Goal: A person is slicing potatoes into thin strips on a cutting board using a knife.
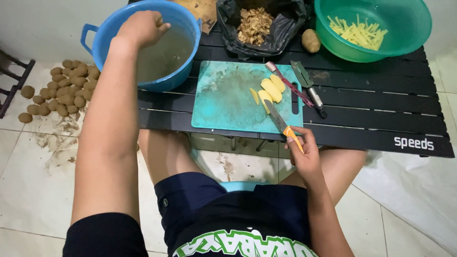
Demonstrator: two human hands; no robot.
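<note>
Your right hand [304,154] was closed around the orange handle of a grey-bladed knife [283,126], its long axis running up and left over the near right corner of the teal plastic cutting board [223,102], tip touching the pale yellow potato slices [270,89] near the board's right edge. Your left hand [143,26] was the farther one, curled over the rim of the blue plastic water basin [102,40] at the black slatted table's [381,109] far left corner; what it gripped, if anything, wasn't clear.

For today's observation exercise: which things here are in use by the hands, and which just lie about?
In use:
left hand over blue bucket of water
right hand holding knife
potato slices
cutting board

Lying about:
peeler
green bowl of potato sticks
bag of peelings
potatoes on floor
</note>
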